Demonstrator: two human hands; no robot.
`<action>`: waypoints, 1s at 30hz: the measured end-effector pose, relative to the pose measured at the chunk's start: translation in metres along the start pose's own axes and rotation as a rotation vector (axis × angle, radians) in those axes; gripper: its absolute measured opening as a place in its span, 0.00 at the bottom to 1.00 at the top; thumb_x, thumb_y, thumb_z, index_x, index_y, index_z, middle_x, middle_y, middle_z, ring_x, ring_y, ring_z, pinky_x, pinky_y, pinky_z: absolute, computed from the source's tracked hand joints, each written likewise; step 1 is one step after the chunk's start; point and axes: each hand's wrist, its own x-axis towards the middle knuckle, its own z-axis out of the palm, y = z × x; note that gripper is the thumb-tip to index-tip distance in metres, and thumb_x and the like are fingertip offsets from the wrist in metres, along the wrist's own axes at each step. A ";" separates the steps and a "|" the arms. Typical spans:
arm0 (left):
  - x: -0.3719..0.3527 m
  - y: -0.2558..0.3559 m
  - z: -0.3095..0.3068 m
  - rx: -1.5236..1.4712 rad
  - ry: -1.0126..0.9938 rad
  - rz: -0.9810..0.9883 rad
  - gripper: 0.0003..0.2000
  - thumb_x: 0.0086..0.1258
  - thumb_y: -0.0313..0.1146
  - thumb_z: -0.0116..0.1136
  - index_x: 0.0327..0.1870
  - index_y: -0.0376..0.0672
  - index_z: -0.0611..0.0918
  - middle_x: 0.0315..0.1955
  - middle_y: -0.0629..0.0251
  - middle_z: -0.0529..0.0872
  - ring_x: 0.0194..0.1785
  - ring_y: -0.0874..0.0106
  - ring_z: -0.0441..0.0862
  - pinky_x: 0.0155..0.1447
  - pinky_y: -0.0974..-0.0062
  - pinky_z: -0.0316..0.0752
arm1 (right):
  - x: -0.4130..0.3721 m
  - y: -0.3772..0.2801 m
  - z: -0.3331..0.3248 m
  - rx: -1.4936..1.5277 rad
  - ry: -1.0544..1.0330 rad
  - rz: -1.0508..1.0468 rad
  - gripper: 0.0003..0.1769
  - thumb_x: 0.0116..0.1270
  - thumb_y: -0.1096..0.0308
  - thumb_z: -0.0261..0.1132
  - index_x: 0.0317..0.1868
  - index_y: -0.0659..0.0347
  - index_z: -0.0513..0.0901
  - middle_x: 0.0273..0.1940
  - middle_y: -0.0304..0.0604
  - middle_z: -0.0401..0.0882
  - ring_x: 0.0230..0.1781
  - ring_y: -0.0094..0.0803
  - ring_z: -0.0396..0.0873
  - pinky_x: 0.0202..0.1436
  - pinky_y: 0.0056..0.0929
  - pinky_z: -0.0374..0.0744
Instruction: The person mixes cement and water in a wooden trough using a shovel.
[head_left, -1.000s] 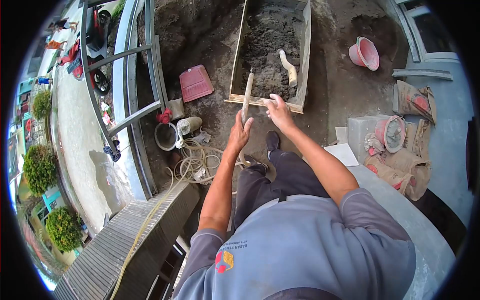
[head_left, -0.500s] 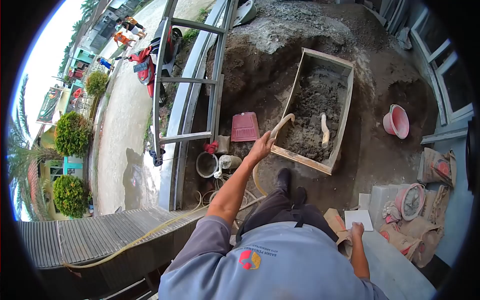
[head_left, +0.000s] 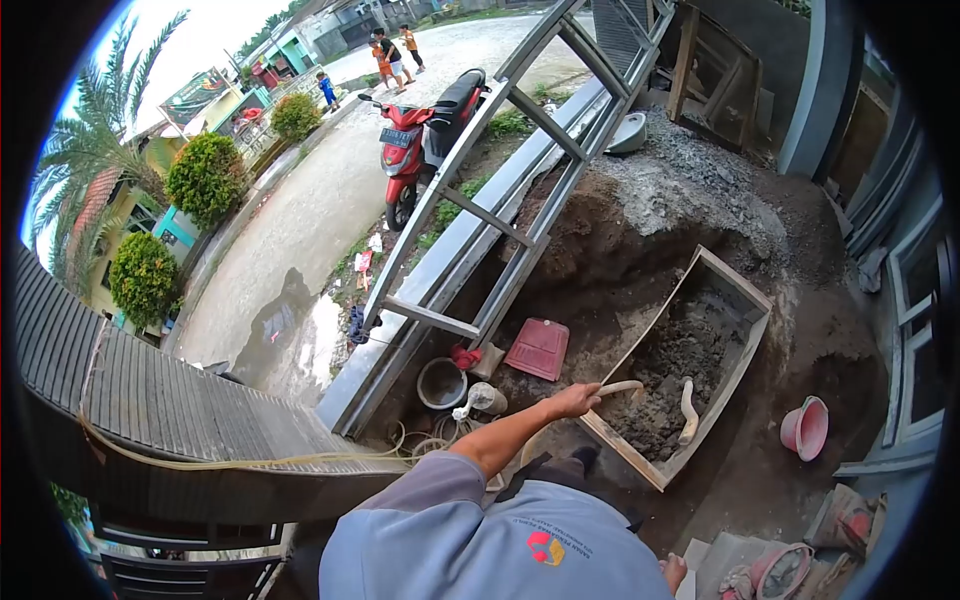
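My left hand is closed around a pale hose. Its free end curves over the near rim of a wooden mixing trough. Wet grey mortar fills much of the trough's bottom. A pale, curved piece, perhaps a tool handle, sticks out of the mortar on the right. Low in the view, my right hand is partly hidden by my body, next to a white flat panel. Its fingers cannot be made out.
A pink bucket stands right of the trough, and a red plastic piece lies to its left. A metal frame slants across the left side. Hose coils lie near a grey bucket. People stand far off on the road.
My view has tilted and turned, so the trough sits lower and further right. The left hand keeps its hold on the hose. My right hand now shows only at the lower edge.
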 end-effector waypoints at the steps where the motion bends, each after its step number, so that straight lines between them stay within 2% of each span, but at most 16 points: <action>1: 0.010 -0.018 0.005 0.030 0.070 0.061 0.21 0.76 0.39 0.58 0.64 0.36 0.78 0.48 0.37 0.86 0.56 0.41 0.82 0.59 0.51 0.76 | -0.001 -0.005 0.003 0.005 0.027 0.003 0.13 0.71 0.62 0.59 0.50 0.59 0.78 0.30 0.45 0.77 0.19 0.35 0.76 0.18 0.34 0.78; 3: 0.019 -0.045 0.021 0.051 0.105 0.108 0.23 0.75 0.38 0.57 0.67 0.36 0.77 0.49 0.37 0.86 0.57 0.41 0.83 0.60 0.52 0.76 | -0.002 -0.007 0.003 0.062 0.043 -0.009 0.12 0.71 0.62 0.60 0.51 0.58 0.77 0.32 0.44 0.77 0.21 0.33 0.76 0.20 0.33 0.80; 5: 0.018 -0.031 0.015 -0.005 0.022 0.088 0.21 0.74 0.38 0.58 0.64 0.35 0.78 0.48 0.37 0.86 0.55 0.42 0.84 0.57 0.54 0.78 | -0.027 -0.006 0.001 0.238 -0.001 -0.037 0.10 0.72 0.64 0.60 0.48 0.58 0.76 0.32 0.41 0.76 0.22 0.31 0.77 0.23 0.30 0.80; 8: 0.023 -0.025 0.030 -0.018 0.088 0.090 0.19 0.74 0.37 0.59 0.58 0.34 0.81 0.46 0.37 0.86 0.54 0.43 0.84 0.56 0.57 0.78 | -0.044 0.011 -0.015 0.155 0.071 0.084 0.17 0.73 0.62 0.59 0.57 0.61 0.76 0.38 0.45 0.80 0.26 0.30 0.79 0.28 0.30 0.82; 9: 0.027 -0.024 0.030 -0.004 -0.022 0.050 0.19 0.74 0.38 0.60 0.60 0.35 0.81 0.48 0.36 0.86 0.56 0.43 0.84 0.57 0.57 0.78 | -0.053 0.025 -0.024 0.136 0.077 0.067 0.17 0.74 0.61 0.58 0.58 0.61 0.75 0.39 0.46 0.80 0.28 0.31 0.80 0.30 0.30 0.83; 11: 0.041 -0.047 0.048 -0.015 0.007 0.067 0.22 0.75 0.40 0.59 0.62 0.34 0.80 0.52 0.37 0.85 0.60 0.44 0.82 0.62 0.58 0.77 | -0.063 0.057 -0.038 0.134 0.089 0.119 0.20 0.74 0.58 0.58 0.60 0.59 0.76 0.38 0.46 0.80 0.31 0.34 0.81 0.33 0.32 0.85; 12: 0.042 -0.050 0.057 -0.012 -0.002 0.070 0.23 0.75 0.41 0.59 0.63 0.34 0.80 0.53 0.37 0.85 0.61 0.45 0.82 0.63 0.58 0.76 | -0.067 0.091 -0.051 0.029 0.088 0.042 0.20 0.74 0.58 0.58 0.60 0.60 0.76 0.38 0.46 0.80 0.31 0.35 0.82 0.33 0.33 0.85; 13: 0.040 -0.035 0.065 -0.008 -0.084 0.057 0.23 0.75 0.41 0.59 0.64 0.33 0.79 0.54 0.37 0.85 0.62 0.45 0.82 0.64 0.58 0.76 | -0.072 0.134 -0.067 -0.067 0.093 -0.025 0.20 0.73 0.58 0.59 0.60 0.60 0.76 0.39 0.47 0.80 0.32 0.35 0.82 0.34 0.33 0.85; 14: 0.038 -0.023 0.058 0.008 -0.130 0.041 0.24 0.75 0.42 0.60 0.64 0.32 0.79 0.55 0.38 0.85 0.63 0.45 0.81 0.65 0.58 0.76 | -0.080 0.138 -0.070 -0.089 0.080 -0.010 0.21 0.73 0.58 0.59 0.60 0.60 0.76 0.40 0.48 0.81 0.32 0.35 0.82 0.34 0.34 0.84; 15: 0.041 -0.036 0.072 0.061 -0.066 0.058 0.24 0.75 0.42 0.60 0.64 0.34 0.79 0.55 0.39 0.85 0.62 0.46 0.82 0.65 0.58 0.76 | -0.090 0.138 -0.072 -0.111 0.068 0.005 0.21 0.72 0.57 0.60 0.60 0.60 0.76 0.41 0.48 0.82 0.33 0.35 0.82 0.35 0.35 0.84; 19: 0.055 -0.038 0.087 -0.013 -0.123 0.055 0.23 0.75 0.41 0.59 0.64 0.35 0.79 0.54 0.39 0.85 0.62 0.45 0.82 0.64 0.57 0.76 | -0.123 0.112 -0.071 -0.088 0.075 0.149 0.21 0.72 0.56 0.61 0.59 0.60 0.78 0.43 0.49 0.83 0.34 0.35 0.83 0.36 0.36 0.83; 22: 0.078 -0.022 0.077 0.005 -0.106 0.073 0.23 0.75 0.40 0.59 0.64 0.35 0.79 0.54 0.40 0.85 0.62 0.45 0.81 0.63 0.58 0.76 | -0.116 0.109 -0.064 -0.072 0.086 0.106 0.22 0.72 0.56 0.61 0.59 0.60 0.78 0.44 0.48 0.83 0.35 0.37 0.83 0.38 0.36 0.84; 24: 0.098 -0.015 0.068 -0.005 -0.053 0.096 0.22 0.75 0.40 0.59 0.64 0.35 0.79 0.54 0.40 0.85 0.62 0.44 0.81 0.63 0.57 0.76 | -0.109 0.089 -0.058 0.088 0.127 0.238 0.22 0.72 0.56 0.61 0.59 0.60 0.78 0.44 0.49 0.83 0.35 0.38 0.84 0.39 0.36 0.84; 27: 0.138 -0.012 0.048 0.008 0.002 0.116 0.22 0.75 0.39 0.59 0.63 0.35 0.80 0.52 0.39 0.86 0.59 0.46 0.84 0.62 0.58 0.77 | -0.107 0.064 -0.049 0.148 0.166 0.241 0.21 0.72 0.57 0.61 0.58 0.60 0.78 0.44 0.48 0.84 0.36 0.37 0.84 0.39 0.35 0.84; 29: 0.152 0.014 0.027 0.025 -0.010 0.105 0.22 0.75 0.39 0.59 0.64 0.35 0.80 0.51 0.39 0.87 0.58 0.48 0.86 0.61 0.60 0.78 | -0.105 0.059 -0.046 0.188 0.173 0.246 0.20 0.72 0.58 0.61 0.58 0.60 0.78 0.43 0.48 0.84 0.35 0.36 0.85 0.39 0.34 0.84; 30: 0.169 0.002 0.027 0.004 0.018 0.165 0.22 0.75 0.40 0.59 0.64 0.35 0.80 0.51 0.40 0.87 0.57 0.48 0.86 0.60 0.61 0.78 | -0.106 0.055 -0.045 0.206 0.176 0.249 0.20 0.71 0.58 0.61 0.58 0.60 0.78 0.43 0.47 0.84 0.35 0.36 0.85 0.38 0.33 0.84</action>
